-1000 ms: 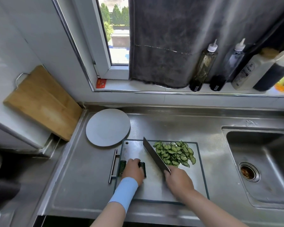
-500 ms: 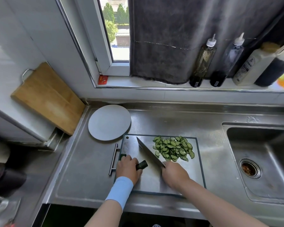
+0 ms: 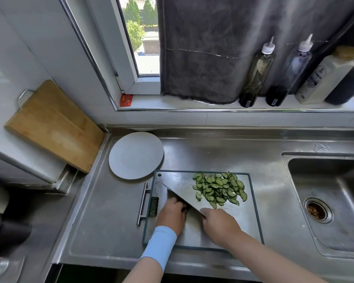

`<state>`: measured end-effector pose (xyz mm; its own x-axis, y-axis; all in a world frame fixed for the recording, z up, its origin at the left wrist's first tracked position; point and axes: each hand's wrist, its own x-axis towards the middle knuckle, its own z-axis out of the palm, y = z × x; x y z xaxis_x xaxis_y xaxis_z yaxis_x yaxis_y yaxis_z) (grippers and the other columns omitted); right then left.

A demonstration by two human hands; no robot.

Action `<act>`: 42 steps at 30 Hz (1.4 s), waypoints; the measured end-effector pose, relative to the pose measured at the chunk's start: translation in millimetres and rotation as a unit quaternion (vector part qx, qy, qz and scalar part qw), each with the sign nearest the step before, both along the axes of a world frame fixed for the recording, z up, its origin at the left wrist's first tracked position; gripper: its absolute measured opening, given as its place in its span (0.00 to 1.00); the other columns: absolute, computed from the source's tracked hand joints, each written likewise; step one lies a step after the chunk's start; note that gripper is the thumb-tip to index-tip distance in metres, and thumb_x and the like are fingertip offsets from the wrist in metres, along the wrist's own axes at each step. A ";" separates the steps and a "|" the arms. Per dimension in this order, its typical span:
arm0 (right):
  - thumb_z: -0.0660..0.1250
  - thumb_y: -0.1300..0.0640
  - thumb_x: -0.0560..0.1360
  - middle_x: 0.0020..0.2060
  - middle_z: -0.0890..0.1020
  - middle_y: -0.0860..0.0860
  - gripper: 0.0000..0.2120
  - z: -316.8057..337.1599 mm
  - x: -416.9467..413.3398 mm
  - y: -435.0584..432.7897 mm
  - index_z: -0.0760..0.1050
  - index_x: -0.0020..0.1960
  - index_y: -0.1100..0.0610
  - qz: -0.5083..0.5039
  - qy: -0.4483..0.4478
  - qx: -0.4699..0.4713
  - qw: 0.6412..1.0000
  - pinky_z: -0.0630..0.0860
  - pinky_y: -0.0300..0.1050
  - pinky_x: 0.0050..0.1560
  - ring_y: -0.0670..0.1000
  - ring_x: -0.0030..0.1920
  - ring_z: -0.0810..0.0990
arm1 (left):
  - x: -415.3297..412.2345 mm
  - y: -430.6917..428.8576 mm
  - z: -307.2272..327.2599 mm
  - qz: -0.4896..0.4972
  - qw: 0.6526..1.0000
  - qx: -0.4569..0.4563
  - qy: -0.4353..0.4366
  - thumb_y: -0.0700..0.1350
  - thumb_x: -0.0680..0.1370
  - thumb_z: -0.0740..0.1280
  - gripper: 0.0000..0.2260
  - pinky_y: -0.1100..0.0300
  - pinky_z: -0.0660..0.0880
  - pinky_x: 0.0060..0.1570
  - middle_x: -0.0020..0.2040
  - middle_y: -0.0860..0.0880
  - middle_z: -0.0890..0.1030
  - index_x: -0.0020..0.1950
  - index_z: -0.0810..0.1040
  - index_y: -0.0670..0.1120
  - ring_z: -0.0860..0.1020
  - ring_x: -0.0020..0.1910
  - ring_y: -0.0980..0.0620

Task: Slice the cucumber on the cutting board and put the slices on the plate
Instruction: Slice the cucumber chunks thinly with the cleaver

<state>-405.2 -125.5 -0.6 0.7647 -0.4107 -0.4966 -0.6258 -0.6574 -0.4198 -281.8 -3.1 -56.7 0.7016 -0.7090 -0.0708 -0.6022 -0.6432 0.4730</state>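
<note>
A steel cutting board with a dark rim lies on the counter. My left hand presses down on the last cucumber piece, most of it hidden under the fingers. A separate dark green cucumber piece lies at the board's left edge. My right hand grips a cleaver, its wide blade angled up-left against my left fingers. A heap of thin cucumber slices covers the board's far right. The round grey plate sits bare, just beyond the board's far left corner.
A wooden board leans on the left wall. The sink lies to the right. Several sauce bottles stand on the sill under a dark curtain. A bar handle sticks out at the board's left side.
The cleaver blade has tilted and shifted left, close against my left fingers. My left hand has moved right along the cucumber, leaving a dark green piece exposed at the board's left edge.
</note>
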 end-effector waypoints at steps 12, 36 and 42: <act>0.56 0.56 0.80 0.38 0.75 0.51 0.04 1.5 0.2 1.6 0.69 0.50 0.51 0.035 -0.004 -0.021 0.999 0.63 0.49 0.32 0.58 0.39 0.72 | 1.0 1.7 -15.6 -0.032 0.998 -0.033 -0.031 0.40 0.67 0.74 0.01 0.59 0.75 0.25 0.34 0.46 0.77 0.37 0.83 0.43 0.77 0.33 0.44; 0.54 0.57 0.80 0.43 0.82 0.52 0.11 11.4 -21.2 10.4 0.72 0.58 0.49 0.018 -0.036 -0.029 0.999 0.70 0.49 0.38 0.55 0.39 0.73 | -0.8 1.2 -4.5 -0.031 0.998 -0.050 -0.037 0.37 0.63 0.78 0.10 0.62 0.78 0.33 0.42 0.49 0.82 0.42 0.85 0.47 0.81 0.41 0.47; 0.54 0.58 0.80 0.38 0.76 0.50 0.11 15.2 -22.7 9.4 0.72 0.58 0.48 0.015 -0.029 -0.033 0.999 0.67 0.48 0.36 0.56 0.38 0.72 | -0.4 1.2 -3.9 -0.032 0.997 -0.060 -0.034 0.37 0.64 0.78 0.11 0.62 0.79 0.34 0.42 0.49 0.82 0.43 0.85 0.47 0.81 0.42 0.47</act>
